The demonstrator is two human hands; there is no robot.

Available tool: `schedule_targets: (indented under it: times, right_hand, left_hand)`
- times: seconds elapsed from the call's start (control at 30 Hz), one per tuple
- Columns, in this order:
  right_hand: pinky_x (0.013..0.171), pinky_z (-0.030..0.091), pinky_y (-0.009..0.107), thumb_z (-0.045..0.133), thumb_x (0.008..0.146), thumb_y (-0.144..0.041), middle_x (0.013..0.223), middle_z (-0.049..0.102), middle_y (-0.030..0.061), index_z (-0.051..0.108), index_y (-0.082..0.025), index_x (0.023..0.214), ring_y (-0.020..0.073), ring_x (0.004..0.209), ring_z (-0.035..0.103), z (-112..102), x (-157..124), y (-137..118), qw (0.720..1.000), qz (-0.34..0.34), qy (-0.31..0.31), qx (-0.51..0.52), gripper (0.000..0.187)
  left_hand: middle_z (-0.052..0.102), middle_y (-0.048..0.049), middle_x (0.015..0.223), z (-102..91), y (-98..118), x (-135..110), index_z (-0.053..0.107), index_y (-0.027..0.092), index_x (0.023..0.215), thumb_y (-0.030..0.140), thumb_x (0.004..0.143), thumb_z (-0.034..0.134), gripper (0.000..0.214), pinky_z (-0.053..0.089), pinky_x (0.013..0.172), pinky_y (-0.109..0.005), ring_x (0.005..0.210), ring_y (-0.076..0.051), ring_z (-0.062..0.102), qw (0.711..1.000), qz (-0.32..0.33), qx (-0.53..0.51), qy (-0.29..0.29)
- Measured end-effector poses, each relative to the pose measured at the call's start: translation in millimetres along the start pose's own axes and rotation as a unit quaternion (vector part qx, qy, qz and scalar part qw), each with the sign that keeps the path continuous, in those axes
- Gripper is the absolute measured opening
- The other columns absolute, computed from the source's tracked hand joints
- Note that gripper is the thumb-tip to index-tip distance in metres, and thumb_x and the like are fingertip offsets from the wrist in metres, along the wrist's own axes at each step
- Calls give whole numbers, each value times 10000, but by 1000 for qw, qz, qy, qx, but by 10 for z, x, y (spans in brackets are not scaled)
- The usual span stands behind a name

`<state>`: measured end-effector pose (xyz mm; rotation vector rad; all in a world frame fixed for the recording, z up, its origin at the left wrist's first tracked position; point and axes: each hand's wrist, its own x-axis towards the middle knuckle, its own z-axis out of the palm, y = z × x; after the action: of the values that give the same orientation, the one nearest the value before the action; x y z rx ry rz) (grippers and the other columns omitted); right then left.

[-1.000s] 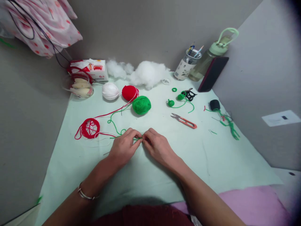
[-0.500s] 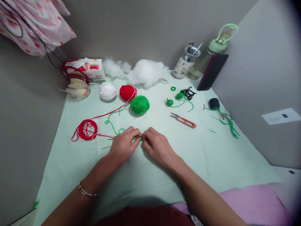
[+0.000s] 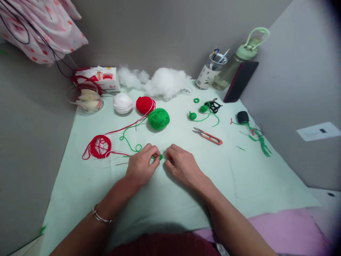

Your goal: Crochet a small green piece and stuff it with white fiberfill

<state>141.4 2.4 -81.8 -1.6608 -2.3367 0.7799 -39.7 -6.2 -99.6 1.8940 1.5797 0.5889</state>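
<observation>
- Head view — your left hand (image 3: 141, 167) pinches the green yarn end (image 3: 161, 156) between thumb and fingertips, low over the pale green cloth (image 3: 239, 177), right in front of you.
- Your right hand (image 3: 183, 165) sits just beside that end with its fingers curled under; whether it holds anything, you cannot tell from here.
- One bracelet (image 3: 102, 217) is on your left wrist.
- Three yarn balls lie beyond your hands: one white ball (image 3: 123, 103), one red ball (image 3: 145, 105) and one green ball (image 3: 158, 118), the red and green almost touching.
- One loose red coil (image 3: 99, 146) lies to the left of your left hand.
- One pair of orange snips (image 3: 209, 136) lies to the right, well apart from your hands.
- Two small green knitted pieces (image 3: 192, 116) and one green ring (image 3: 196, 100) lie farther back.
- One black spool (image 3: 242, 117) is at the right edge.
- Along the wall stand one printed box (image 3: 102, 77), one heap of white stuffing (image 3: 165, 82), one labelled jar (image 3: 209, 74) of pens, one bottle (image 3: 241, 60) and one phone (image 3: 239, 86).
- The writing on box and jar is too small to read.
</observation>
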Motion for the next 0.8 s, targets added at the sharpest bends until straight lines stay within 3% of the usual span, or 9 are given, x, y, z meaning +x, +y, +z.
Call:
schedule_targets:
  times: [0.1, 0.4, 0.53, 0.7, 0.8]
  right_hand:
    - [668, 286, 306, 530, 866, -113, 875, 587, 13, 535, -222, 817, 159, 719, 457, -14, -2, -6, 1000, 4, -3, 10, 120]
    - [666, 267, 318, 554, 820, -126, 816, 552, 7, 449, -227, 736, 157, 718, 434, -81, -18, 38, 1000, 11, 7, 2, 168]
    - [658, 277, 302, 564, 790, -122, 765, 523, -24, 439, -227, 720, 137, 678, 414, -173, -57, 44, 996, 13, 10, 83, 178]
    - [624, 329, 271, 589, 766, -143, 681, 521, -51, 529, -225, 720, 128, 645, 459, -201, -59, -20, 972, 32, -3, 234, 111]
    - [655, 405, 261, 584, 821, -161, 747, 607, -31, 589, -224, 777, 139, 688, 540, -222, -17, 50, 972, 1, 6, 236, 77]
  left_hand:
    - [718, 30, 962, 13, -34, -9, 734, 258, 985, 142, 934, 585, 195, 416, 667, -261, 652, -120, 563, 1000, 12, -8, 4]
    - [768, 25, 1004, 14, -93, -44, 794, 256, 958, 153, 938, 608, 214, 421, 667, -265, 659, -111, 594, 999, 35, 7, 18]
    - [771, 26, 1010, -3, -100, -54, 800, 264, 970, 154, 944, 607, 223, 428, 675, -269, 661, -114, 609, 999, 42, 12, 18]
    - [767, 10, 1019, -37, -82, -100, 802, 273, 1002, 168, 940, 608, 229, 424, 673, -279, 718, -139, 652, 998, 53, 9, 21]
    - [755, 0, 1024, -42, -69, -125, 794, 272, 1019, 219, 921, 663, 172, 423, 667, -282, 730, -149, 651, 998, 52, -5, 19]
